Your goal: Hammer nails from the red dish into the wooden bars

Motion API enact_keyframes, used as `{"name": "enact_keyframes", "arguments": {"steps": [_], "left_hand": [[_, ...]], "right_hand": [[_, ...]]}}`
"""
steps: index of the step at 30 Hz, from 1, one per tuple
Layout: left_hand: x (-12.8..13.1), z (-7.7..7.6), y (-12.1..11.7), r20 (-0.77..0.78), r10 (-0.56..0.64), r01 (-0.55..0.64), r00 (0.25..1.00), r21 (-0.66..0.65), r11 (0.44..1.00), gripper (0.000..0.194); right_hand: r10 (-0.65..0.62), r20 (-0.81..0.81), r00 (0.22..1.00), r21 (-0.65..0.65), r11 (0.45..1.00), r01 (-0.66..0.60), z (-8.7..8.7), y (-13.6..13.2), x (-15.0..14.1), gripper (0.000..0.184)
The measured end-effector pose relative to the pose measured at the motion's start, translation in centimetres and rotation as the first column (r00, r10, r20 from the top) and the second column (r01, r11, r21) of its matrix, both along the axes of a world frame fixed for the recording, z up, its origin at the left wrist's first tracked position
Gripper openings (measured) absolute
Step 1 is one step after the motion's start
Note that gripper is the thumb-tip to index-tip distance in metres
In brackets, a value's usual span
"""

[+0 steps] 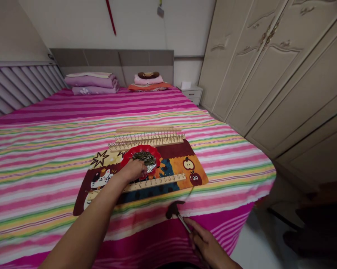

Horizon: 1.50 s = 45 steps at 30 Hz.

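Note:
My left hand reaches to the near side of a red scalloped bowl full of loose nails. Its fingers are curled together and point down at the nails; what they hold, if anything, is hidden. Just in front of the bowl lies a wooden strip with a row of nails standing up in it, partly covered by my left forearm. My right hand is wrapped round the handle of a claw hammer, its dark head over the bed's near edge.
Behind the bowl lie wooden strips with many upright nails, and plain strips farther back. A cartoon-print mat lies beneath the work on the striped bed. Folded bedding sits at the headboard; a wardrobe stands right.

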State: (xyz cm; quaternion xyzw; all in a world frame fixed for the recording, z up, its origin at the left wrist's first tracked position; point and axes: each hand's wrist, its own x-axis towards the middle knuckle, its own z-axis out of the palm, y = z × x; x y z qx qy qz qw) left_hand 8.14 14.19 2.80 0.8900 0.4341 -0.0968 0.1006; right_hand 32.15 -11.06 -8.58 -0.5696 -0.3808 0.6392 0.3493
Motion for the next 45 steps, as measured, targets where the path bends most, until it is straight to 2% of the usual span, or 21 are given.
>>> {"name": "enact_keyframes", "arguments": {"steps": [3,5,8,10,12,13,15,17,19,24,34,39,45], "left_hand": [[-0.9,0.1,0.0,0.25,-0.008,0.023,0.968,-0.056,0.998,0.015],[-1.7,0.7,-0.7,0.478,0.09,-0.056,0.874,-0.085,0.995,0.015],[-2.9,1.9,-3.0,0.718,0.313,-0.291,0.622,-0.16,0.943,0.02],[-3.7,2.2,-5.1,0.789,0.45,-0.436,0.419,-0.259,0.862,0.027],[-4.2,1.7,-7.2,0.813,0.544,-0.489,0.206,-0.396,0.777,0.037],[-4.4,1.2,-8.1,0.808,0.575,-0.508,0.126,-0.445,0.737,0.04],[-4.6,-0.2,-9.5,0.784,0.62,-0.567,0.04,-0.493,0.66,0.039],[-4.4,-1.7,-10.3,0.758,0.652,-0.636,0.026,-0.491,0.596,0.036],[-4.0,-2.9,-10.6,0.746,0.665,-0.681,0.034,-0.47,0.562,0.035],[-2.8,-4.5,-10.7,0.763,0.643,-0.726,0.073,-0.401,0.559,0.033],[-2.1,-5.0,-11.3,0.756,0.654,-0.761,0.035,-0.404,0.508,0.028],[-2.1,-5.2,-11.1,0.749,0.661,-0.75,0.029,-0.421,0.51,0.031],[-2.0,-5.3,-11.2,0.753,0.655,-0.754,0.065,-0.393,0.526,0.026]], "right_hand": [[-0.003,0.006,1.0,-0.002,1.0,0.003,0.1,0.1,0.0,0.068],[-0.006,0.012,1.0,-0.006,1.0,0.006,0.1,0.2,0.0,0.068],[-0.006,0.016,1.0,-0.018,1.0,0.007,-0.1,0.2,0.1,0.068],[-0.005,0.014,1.0,-0.023,1.0,0.005,-0.4,0.2,0.1,0.069],[0.0,0.009,1.0,-0.029,1.0,0.0,-0.9,0.1,0.2,0.07],[0.004,0.007,1.0,-0.032,0.999,-0.004,-1.2,0.1,0.3,0.072],[0.012,0.003,1.0,-0.036,0.999,-0.012,-1.7,0.0,0.5,0.075],[0.016,0.001,1.0,-0.035,0.999,-0.016,-2.2,0.0,0.6,0.075],[0.01,0.001,1.0,-0.032,0.999,-0.01,-2.5,0.0,0.5,0.074],[-0.026,0.006,1.0,-0.038,0.999,0.026,-2.6,-0.2,0.1,0.076],[-0.036,-0.004,0.999,-0.047,0.998,0.036,-2.3,-0.3,0.3,0.071],[-0.05,0.009,0.999,-0.048,0.998,0.051,-2.5,-0.3,0.2,0.073],[-0.046,0.021,0.999,-0.043,0.998,0.047,-2.5,-0.3,0.1,0.073]]}}
